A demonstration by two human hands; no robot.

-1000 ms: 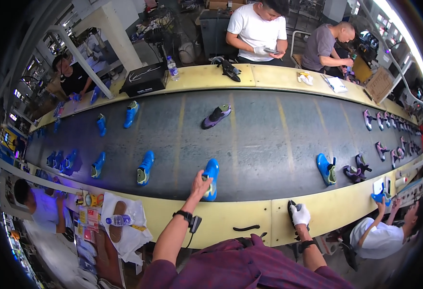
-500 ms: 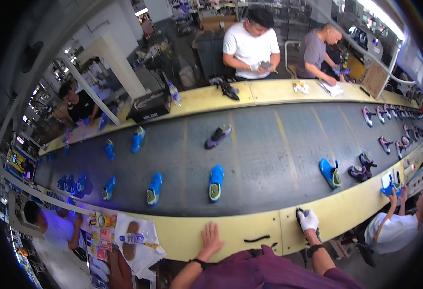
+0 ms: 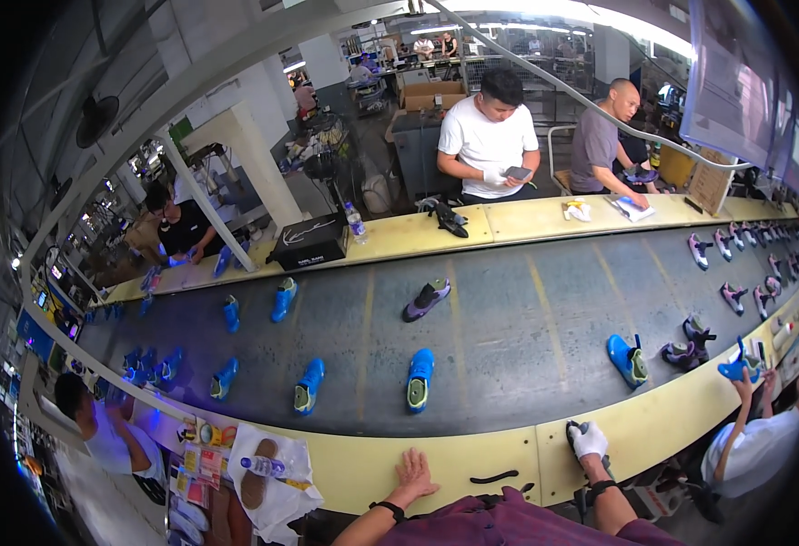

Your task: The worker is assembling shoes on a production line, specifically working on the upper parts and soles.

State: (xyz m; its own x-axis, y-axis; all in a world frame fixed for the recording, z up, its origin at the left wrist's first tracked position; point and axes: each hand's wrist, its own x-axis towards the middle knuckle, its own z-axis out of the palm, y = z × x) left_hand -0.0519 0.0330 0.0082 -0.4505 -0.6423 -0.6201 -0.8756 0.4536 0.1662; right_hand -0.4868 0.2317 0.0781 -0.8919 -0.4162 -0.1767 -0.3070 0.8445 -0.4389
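Observation:
My left hand is bare and lies flat with spread fingers on the near yellow bench edge. My right hand, in a white glove, is closed on a dark object resting on the same edge. The glove hides most of it, so its kind is unclear. Between my hands lies a curved black strip. Beyond them, on the dark belt, a blue shoe stands ahead of my left hand. Another blue shoe is farther right, beside purple-and-black shoes.
More blue shoes stand along the belt's left. A purple shoe sits mid-belt. Left of me lie a white sheet, a shoe sole and a bottle. Several people work around the belt; a black box stands opposite.
The view has tilted up and shifted, so the whole scene sits lower and slightly right. Both my hands keep their places on the bench edge. Across the belt, a person has raised their head.

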